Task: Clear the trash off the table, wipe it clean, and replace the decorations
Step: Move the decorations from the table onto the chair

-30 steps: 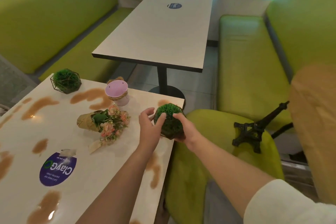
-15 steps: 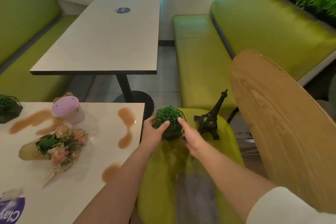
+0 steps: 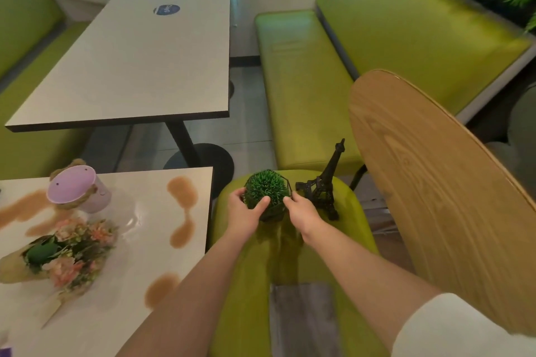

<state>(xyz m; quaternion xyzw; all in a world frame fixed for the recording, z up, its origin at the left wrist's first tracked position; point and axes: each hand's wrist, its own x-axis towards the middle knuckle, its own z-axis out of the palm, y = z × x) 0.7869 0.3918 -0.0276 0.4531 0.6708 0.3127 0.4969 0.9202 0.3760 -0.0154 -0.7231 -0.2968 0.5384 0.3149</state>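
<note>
While held over the green chair seat right of the stained table, green plant ball in black wire frame sits between both hands. Left hand curled round its left side, thumb across the front; right hand pinching the right edge of the frame. Black tower model just right, on the seat. Bouquet and pink pot on the table.

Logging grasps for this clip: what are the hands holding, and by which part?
Both hands, left hand and right hand, hold the small green plant ball by its opposite sides, over the green chair seat.
</note>
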